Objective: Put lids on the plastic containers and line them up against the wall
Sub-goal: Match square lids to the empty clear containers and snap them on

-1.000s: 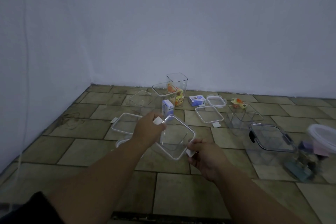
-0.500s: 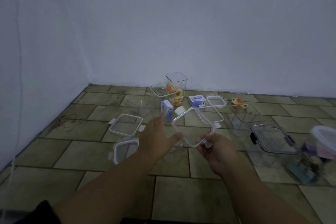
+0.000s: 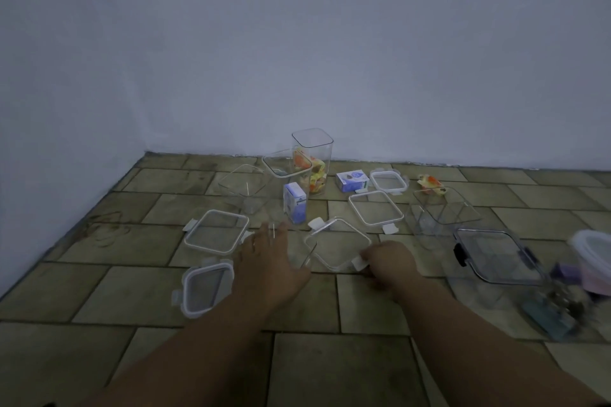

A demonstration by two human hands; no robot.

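A room corner is shown in dim light. Plain pale walls are met by a floor of olive-brown rectangular tiles laid in staggered rows with darker joints. A dark scuff is seen on the tiles near the left wall.

Close to the back wall a tall clear container is stood upright with colourful packets inside. A lower clear container is set just in front of it, and an open clear container lies further left. An upright blue carton and a lying carton are placed near them. Loose lids are spread flat on the floor: a large left lid, a small near lid, a middle lid and a small far lid. To the right are a clear square container, a lidded container with black clips and a blurred round tub.

A white-rimmed square lid is held in the middle of the scene, its near corner tab pinched by the right hand. The left hand is stretched forward beside it with fingers straight and spread, nothing gripped. Faint clear edges are seen under the lid's left corner, but it cannot be told whether the lid rests on them.
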